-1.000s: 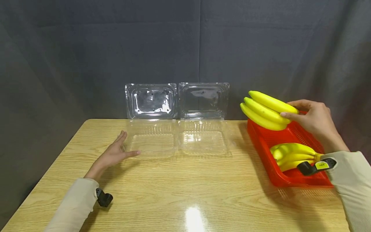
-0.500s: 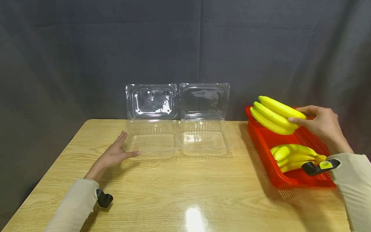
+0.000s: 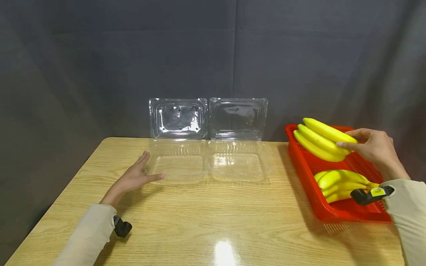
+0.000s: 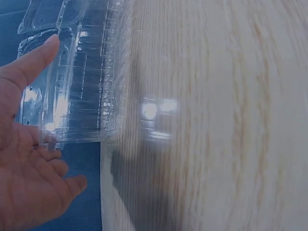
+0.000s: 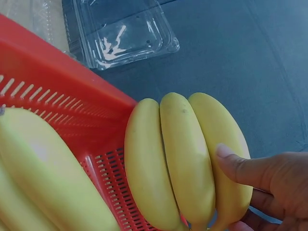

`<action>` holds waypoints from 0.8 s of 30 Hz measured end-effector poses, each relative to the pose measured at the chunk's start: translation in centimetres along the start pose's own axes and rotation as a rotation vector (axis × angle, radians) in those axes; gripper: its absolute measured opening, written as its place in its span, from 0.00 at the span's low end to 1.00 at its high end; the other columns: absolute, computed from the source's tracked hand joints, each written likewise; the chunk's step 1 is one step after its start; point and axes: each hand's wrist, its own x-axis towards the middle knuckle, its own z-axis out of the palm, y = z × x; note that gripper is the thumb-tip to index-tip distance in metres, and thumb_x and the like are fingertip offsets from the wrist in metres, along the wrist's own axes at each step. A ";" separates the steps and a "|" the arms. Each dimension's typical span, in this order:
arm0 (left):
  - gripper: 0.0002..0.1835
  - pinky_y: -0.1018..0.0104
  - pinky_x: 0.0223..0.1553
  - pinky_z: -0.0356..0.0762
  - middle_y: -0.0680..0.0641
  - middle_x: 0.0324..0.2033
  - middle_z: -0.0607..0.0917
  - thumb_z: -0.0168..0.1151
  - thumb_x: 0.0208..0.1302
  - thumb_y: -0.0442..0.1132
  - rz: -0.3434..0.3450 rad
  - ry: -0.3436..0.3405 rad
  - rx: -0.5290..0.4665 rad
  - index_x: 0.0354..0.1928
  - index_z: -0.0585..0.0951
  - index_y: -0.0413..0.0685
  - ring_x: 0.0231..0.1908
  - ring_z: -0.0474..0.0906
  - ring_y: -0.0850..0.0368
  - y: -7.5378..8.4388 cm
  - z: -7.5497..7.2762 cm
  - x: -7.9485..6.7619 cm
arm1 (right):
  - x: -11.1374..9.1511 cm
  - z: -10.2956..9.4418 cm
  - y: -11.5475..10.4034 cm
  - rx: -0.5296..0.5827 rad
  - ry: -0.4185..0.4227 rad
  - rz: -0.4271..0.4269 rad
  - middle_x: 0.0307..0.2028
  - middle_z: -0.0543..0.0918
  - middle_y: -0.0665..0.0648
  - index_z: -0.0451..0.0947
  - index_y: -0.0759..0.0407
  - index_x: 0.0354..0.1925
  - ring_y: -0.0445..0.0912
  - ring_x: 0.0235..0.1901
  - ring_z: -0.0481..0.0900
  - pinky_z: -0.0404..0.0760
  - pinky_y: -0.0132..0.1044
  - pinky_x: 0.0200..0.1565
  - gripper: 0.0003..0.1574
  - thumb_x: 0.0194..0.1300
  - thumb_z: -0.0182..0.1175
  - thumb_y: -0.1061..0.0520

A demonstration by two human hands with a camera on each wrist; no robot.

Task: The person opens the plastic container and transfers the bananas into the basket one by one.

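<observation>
My right hand pinches a bunch of three yellow bananas, thumb on top, over the far part of a red plastic basket. In the right wrist view the thumb presses the outermost banana. A second banana bunch lies in the basket's near half. My left hand is at the left side of a clear plastic clamshell box, thumb and fingers spread. The left wrist view shows its fingertips right at the box's corner.
A second clear clamshell box stands open beside the first, both lids upright at the table's back edge. The wooden table ends there against a dark cloth. The basket stands at the table's right side.
My right hand has moved right and lower with the bananas, from beyond the basket's left rim to over the basket. The left hand has stayed by the box; the head view has shifted slightly.
</observation>
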 end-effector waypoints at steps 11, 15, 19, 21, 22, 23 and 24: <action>0.61 0.32 0.64 0.38 0.36 0.74 0.34 0.66 0.58 0.61 -0.007 -0.006 -0.003 0.75 0.38 0.36 0.71 0.31 0.34 0.4 0.0 -0.1 | 0.6 0.3 1.4 -0.054 -0.048 -0.031 0.50 0.76 0.75 0.73 0.73 0.56 0.65 0.46 0.67 0.69 0.49 0.37 0.47 0.57 0.67 0.35; 0.61 0.32 0.65 0.38 0.37 0.74 0.34 0.66 0.58 0.60 -0.012 -0.008 -0.010 0.75 0.38 0.36 0.71 0.32 0.34 0.6 0.0 -0.1 | 0.7 0.4 2.1 -0.055 -0.054 -0.009 0.51 0.74 0.76 0.71 0.74 0.57 0.66 0.46 0.65 0.68 0.48 0.36 0.48 0.58 0.66 0.34; 0.61 0.32 0.64 0.39 0.37 0.74 0.34 0.66 0.58 0.60 -0.015 -0.005 -0.013 0.75 0.37 0.36 0.71 0.32 0.33 0.7 0.0 -0.1 | 1.0 0.6 2.7 -0.051 -0.069 0.002 0.51 0.74 0.76 0.71 0.74 0.57 0.66 0.46 0.64 0.69 0.49 0.37 0.48 0.58 0.66 0.35; 0.61 0.31 0.64 0.39 0.36 0.74 0.34 0.67 0.58 0.60 -0.016 -0.003 -0.015 0.75 0.37 0.36 0.71 0.33 0.32 0.7 0.0 -0.2 | 1.2 0.7 2.9 -0.053 -0.076 0.000 0.51 0.74 0.77 0.72 0.74 0.56 0.66 0.46 0.65 0.69 0.49 0.38 0.49 0.57 0.67 0.34; 0.62 0.31 0.64 0.39 0.36 0.74 0.34 0.67 0.58 0.60 -0.017 -0.003 -0.015 0.75 0.37 0.36 0.71 0.33 0.32 0.7 0.0 -0.3 | 1.3 0.8 3.0 -0.057 -0.080 0.000 0.51 0.74 0.77 0.72 0.74 0.56 0.66 0.46 0.66 0.70 0.49 0.37 0.49 0.56 0.67 0.34; 0.62 0.31 0.64 0.39 0.36 0.74 0.34 0.67 0.58 0.60 -0.017 -0.002 -0.016 0.75 0.37 0.36 0.71 0.33 0.32 0.7 0.0 -0.3 | 1.4 0.9 3.1 -0.059 -0.083 -0.002 0.51 0.74 0.77 0.72 0.75 0.55 0.66 0.45 0.66 0.70 0.49 0.37 0.49 0.56 0.68 0.34; 0.62 0.31 0.64 0.39 0.36 0.74 0.34 0.67 0.57 0.60 -0.017 -0.001 -0.016 0.75 0.37 0.36 0.71 0.33 0.32 0.7 0.0 -0.3 | 1.5 0.9 3.2 -0.064 -0.085 -0.004 0.51 0.74 0.77 0.72 0.74 0.55 0.66 0.45 0.67 0.71 0.48 0.37 0.49 0.56 0.68 0.34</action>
